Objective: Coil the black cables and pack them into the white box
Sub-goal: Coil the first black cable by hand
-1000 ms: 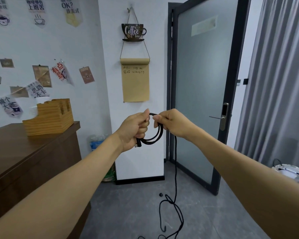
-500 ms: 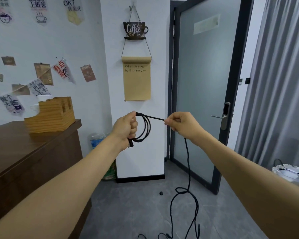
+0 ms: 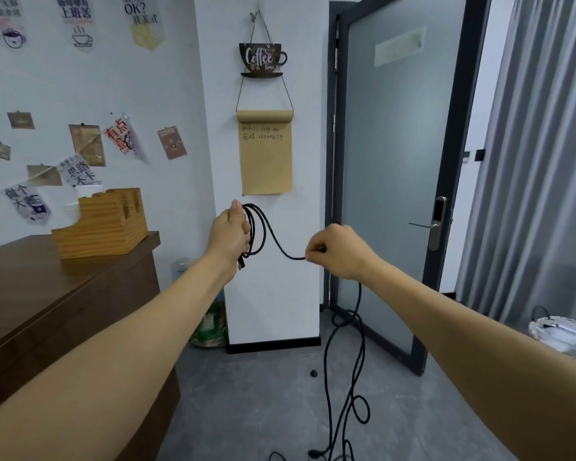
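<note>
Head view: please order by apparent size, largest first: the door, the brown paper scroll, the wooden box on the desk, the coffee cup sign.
1. door
2. and 3. brown paper scroll and wooden box: look alike, unranked.
4. coffee cup sign

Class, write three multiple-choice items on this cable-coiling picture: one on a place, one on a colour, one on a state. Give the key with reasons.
1. Where does the cable's loose length lie?
A. on the desk
B. on the floor
C. in a box

2. What colour is the cable?
A. white
B. red
C. black

3. How is the right hand?
A. pinching the cable
B. flat on the door
C. empty and open

Key: B, the slack trails onto the grey floor. C, the cable is black. A, the right hand pinches it, while the left hand holds the coil.
</note>
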Demonstrator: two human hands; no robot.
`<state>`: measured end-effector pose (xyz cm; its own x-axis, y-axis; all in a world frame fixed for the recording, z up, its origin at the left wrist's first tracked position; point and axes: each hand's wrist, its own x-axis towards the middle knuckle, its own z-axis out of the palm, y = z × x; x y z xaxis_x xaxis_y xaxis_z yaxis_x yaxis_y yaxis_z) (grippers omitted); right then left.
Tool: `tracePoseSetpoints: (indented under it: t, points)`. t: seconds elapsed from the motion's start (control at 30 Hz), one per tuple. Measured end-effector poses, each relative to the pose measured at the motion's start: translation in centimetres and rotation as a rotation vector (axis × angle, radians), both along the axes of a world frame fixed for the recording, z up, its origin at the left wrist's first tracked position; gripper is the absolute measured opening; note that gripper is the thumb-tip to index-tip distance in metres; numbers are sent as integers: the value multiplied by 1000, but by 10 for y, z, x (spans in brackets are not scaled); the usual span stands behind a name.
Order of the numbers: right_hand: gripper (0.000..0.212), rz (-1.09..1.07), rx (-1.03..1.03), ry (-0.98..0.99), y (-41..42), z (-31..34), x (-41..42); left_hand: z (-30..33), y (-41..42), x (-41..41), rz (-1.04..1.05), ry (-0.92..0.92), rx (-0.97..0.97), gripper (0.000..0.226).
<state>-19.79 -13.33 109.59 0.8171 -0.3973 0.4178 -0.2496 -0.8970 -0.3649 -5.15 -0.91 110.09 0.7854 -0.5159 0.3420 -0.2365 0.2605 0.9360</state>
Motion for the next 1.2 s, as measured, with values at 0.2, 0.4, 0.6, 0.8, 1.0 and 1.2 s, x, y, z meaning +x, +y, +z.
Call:
tracePoseSetpoints:
  t: [0.2, 0.4, 0.6, 0.8, 1.0, 1.2]
  points:
    - [13, 282, 1, 161, 33, 23, 6, 0, -6, -15, -60, -169, 159, 38]
    - [8, 291, 184, -36, 36, 35, 0, -2, -9, -38, -163, -294, 268, 40]
    - [14, 214, 228, -178, 38, 28, -1, 3, -9, -41, -303, -168, 332, 40]
    - [11, 291, 427, -120, 31, 20, -8, 1, -1, -42, -351, -242, 498, 55]
    - [11, 271, 678, -161, 7, 4, -20, -2, 9, -33, -376, -233, 608, 42]
    - [13, 234, 618, -175, 4, 1, -23, -3, 14, -37, -499, -195, 637, 43]
